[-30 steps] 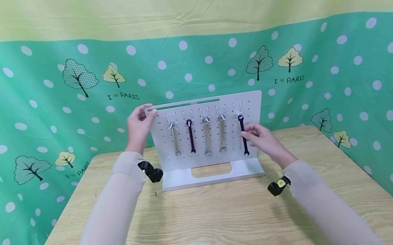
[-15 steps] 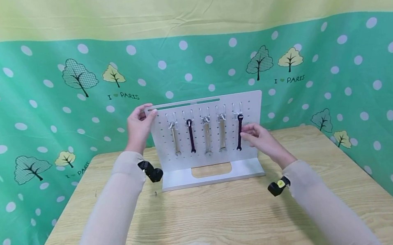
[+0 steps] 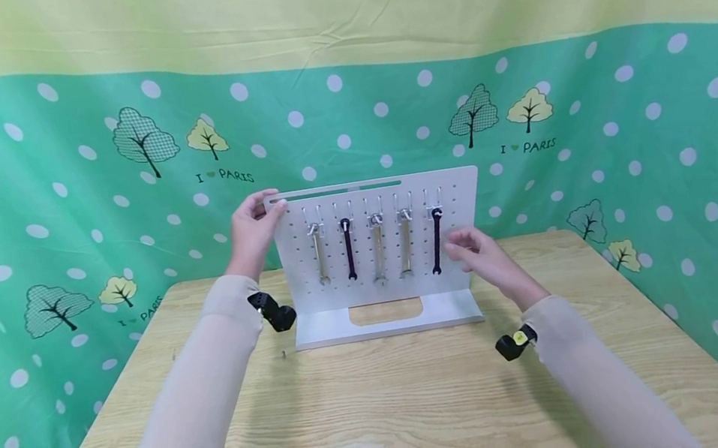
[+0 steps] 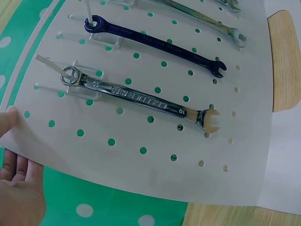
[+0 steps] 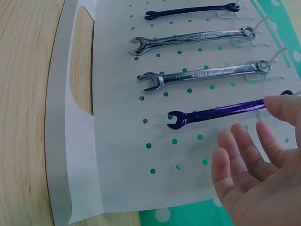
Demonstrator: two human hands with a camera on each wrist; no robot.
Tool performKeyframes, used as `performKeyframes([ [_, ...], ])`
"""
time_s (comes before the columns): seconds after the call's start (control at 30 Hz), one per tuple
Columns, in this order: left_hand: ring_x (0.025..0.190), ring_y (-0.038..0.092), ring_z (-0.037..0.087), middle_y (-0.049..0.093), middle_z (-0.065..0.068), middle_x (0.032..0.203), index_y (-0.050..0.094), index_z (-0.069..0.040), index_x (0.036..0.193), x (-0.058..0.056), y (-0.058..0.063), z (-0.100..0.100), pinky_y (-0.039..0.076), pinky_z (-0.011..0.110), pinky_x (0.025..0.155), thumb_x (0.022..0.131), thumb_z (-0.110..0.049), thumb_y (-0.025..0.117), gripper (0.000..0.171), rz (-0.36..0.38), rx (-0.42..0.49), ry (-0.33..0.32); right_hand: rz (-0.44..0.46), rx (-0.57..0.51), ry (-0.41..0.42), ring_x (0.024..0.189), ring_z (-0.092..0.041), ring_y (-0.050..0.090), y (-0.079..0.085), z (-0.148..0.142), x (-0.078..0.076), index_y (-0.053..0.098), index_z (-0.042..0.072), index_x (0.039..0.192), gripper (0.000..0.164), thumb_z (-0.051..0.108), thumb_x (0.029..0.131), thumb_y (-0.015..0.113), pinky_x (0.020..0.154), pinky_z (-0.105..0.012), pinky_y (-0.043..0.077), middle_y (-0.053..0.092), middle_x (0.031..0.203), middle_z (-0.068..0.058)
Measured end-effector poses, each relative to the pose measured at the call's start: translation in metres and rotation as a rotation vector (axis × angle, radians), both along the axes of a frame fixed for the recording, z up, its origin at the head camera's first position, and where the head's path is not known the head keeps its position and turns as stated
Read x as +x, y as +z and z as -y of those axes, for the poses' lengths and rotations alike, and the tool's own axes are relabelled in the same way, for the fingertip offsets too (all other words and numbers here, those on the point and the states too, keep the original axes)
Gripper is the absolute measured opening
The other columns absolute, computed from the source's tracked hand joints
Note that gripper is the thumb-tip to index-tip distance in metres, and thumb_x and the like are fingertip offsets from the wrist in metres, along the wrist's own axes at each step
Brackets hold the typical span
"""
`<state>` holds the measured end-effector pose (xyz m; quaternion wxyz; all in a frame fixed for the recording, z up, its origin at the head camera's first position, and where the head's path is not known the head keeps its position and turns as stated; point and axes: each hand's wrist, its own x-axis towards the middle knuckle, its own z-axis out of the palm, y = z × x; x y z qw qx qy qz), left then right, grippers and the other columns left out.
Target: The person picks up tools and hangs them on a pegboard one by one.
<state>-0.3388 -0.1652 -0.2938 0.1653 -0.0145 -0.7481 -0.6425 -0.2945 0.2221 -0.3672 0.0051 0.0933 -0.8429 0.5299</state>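
Note:
A white pegboard (image 3: 382, 293) stands upright on its base, with several combination wrenches hanging on its hooks. My left hand (image 3: 253, 232) grips the board's upper left corner, thumb in front and fingers behind. At the right end hangs a dark purple wrench (image 3: 437, 242), ring end on its hook. My right hand (image 3: 481, 257) is just to the right of it, fingers loosely bent and holding nothing. In the right wrist view the thumb overlaps the purple wrench (image 5: 221, 112) near its ring end; I cannot tell if they touch. The left wrist view shows a silver wrench (image 4: 141, 100) nearest the left hand.
A second dark wrench (image 3: 349, 249) and two more silver wrenches (image 3: 378, 252) hang between the end ones. The board stands on a light wooden table (image 3: 382, 402). Behind it hangs a green dotted curtain (image 3: 385, 137). A tiny object (image 3: 284, 354) lies left of the base.
The dark purple wrench, first held lower in my right hand, now hangs on the right hook. My right hand has let go and shifted slightly right. My left hand keeps its hold.

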Motion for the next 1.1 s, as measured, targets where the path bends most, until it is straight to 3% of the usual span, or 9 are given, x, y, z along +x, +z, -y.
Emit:
performKeyframes([
  [0.27, 0.109, 0.056, 0.02, 0.059, 0.007, 0.12, 0.059, -0.016, 0.136, 0.0, -0.003, 0.003, 0.049, 0.036, 0.096, 0.097, -0.026, 0.069, 0.041, -0.006, -0.029, -0.034, 0.024, -0.007, 0.005, 0.124, -0.036, 0.05, -0.008, -0.011, 0.001, 0.04, 0.0, 0.143, 0.053, 0.034, 0.105, 0.053, 0.101, -0.052, 0.046, 0.049, 0.139, -0.021],
  [0.63, 0.131, 0.049, 0.028, 0.051, 0.015, 0.144, 0.046, -0.018, 0.15, 0.009, -0.006, 0.013, 0.043, 0.041, 0.108, 0.097, -0.034, 0.069, 0.06, -0.015, -0.098, -0.075, 0.039, 0.048, -0.02, 0.123, -0.038, 0.051, -0.018, -0.031, 0.006, 0.038, -0.001, 0.145, 0.055, 0.035, 0.106, 0.051, 0.097, -0.047, 0.049, 0.048, 0.139, -0.023],
  [1.1, 0.136, 0.044, 0.031, 0.048, 0.014, 0.148, 0.042, -0.013, 0.152, 0.023, -0.04, 0.039, 0.037, 0.045, 0.112, 0.098, -0.034, 0.067, 0.063, 0.074, -0.157, -0.092, 0.037, 0.072, -0.041, 0.122, -0.042, 0.05, -0.03, -0.061, 0.02, 0.035, -0.007, 0.146, 0.061, 0.038, 0.107, 0.049, 0.099, -0.054, 0.047, 0.048, 0.137, -0.029],
])
